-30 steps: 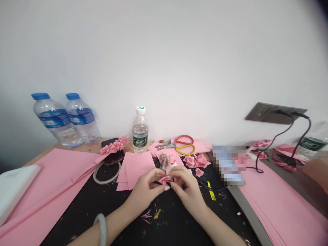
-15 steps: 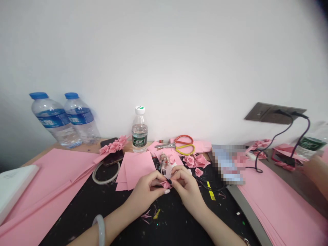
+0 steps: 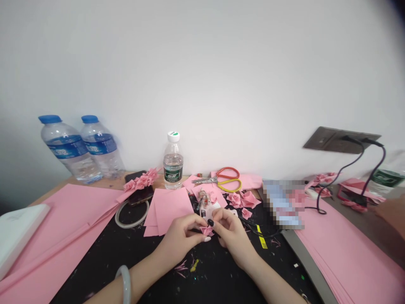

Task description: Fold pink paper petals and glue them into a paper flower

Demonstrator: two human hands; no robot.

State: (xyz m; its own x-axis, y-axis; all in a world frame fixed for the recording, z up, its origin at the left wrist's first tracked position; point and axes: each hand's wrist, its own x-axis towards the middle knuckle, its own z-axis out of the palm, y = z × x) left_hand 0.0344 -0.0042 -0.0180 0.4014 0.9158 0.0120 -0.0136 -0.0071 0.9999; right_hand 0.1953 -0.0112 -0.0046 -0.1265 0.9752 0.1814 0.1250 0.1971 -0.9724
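Observation:
A small pink folded paper flower [image 3: 206, 231] is pinched between the thumb and fingers of my left hand [image 3: 182, 234], low over the black table top. My right hand [image 3: 232, 236] meets it from the other side, its dark-nailed thumb and bent forefinger closed at the flower's upper edge. Those fingers partly hide the petals. Just beyond my hands lies a small clear bag [image 3: 204, 200] with mixed bits. Finished-looking paper roses [image 3: 249, 199] rest to its right, and scissors [image 3: 218, 180] with red and yellow handles lie behind.
Pink paper squares [image 3: 172, 210] and a tape ring [image 3: 132, 214] lie left of centre. Large pink sheets [image 3: 76, 211] cover the left side. Water bottles [image 3: 173, 162] stand along the wall. Rightward are a blurred-out screen [image 3: 281, 204], cables, more pink sheets [image 3: 351, 249] and another person's hand [image 3: 390, 215].
My right thumb and fingers have shifted slightly up and opened a little away from the flower's middle, showing more of it. My left hand keeps its hold. The view has shifted slightly.

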